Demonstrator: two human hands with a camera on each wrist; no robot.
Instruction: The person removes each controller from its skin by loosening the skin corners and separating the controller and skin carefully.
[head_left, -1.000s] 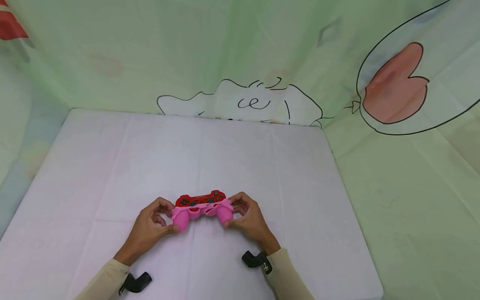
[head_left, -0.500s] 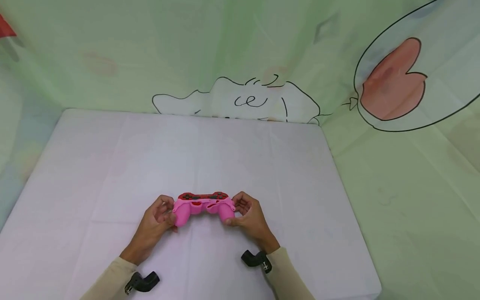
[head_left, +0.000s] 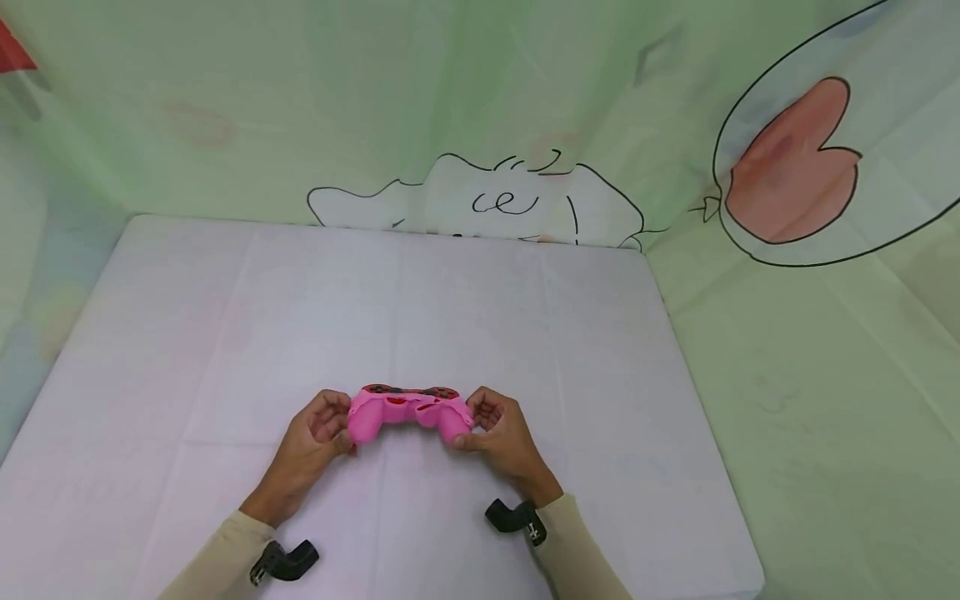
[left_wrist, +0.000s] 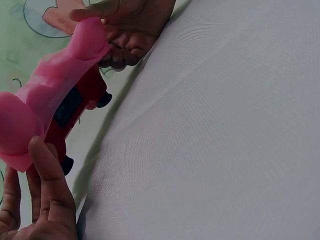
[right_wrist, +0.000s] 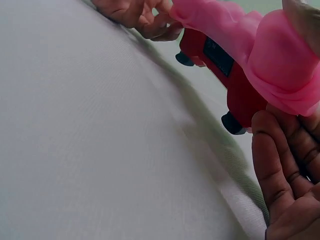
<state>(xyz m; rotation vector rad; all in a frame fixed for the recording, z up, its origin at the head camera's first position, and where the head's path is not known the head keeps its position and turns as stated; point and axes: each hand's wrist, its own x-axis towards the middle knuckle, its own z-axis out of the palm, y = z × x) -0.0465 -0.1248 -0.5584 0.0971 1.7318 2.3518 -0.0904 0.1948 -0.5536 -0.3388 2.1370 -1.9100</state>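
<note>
A red game controller (right_wrist: 242,102) with a pink silicone cover (head_left: 366,417) over its handles is held up at the front middle of the table. In the head view its button face shows only as a thin strip, the handles pointing toward me. My left hand (head_left: 306,442) pinches the left handle between thumb and fingers. At the other handle, my right hand (head_left: 512,437) does the same, its thumb at the handle's end. Both wrist views show the red underside with a dark label (left_wrist: 68,106), bare below the cover. Fingertips press at the cover's edge.
A white cloth covers the table (head_left: 480,325). Behind and beside it hangs a green curtain (head_left: 360,92) with printed drawings. Black wrist cameras (head_left: 285,562) sit on both cuffs, close over the cloth.
The controller has tilted so its button face turned away and its handles rose toward me. My left hand has shifted slightly right, its thumb moving up along the handle.
</note>
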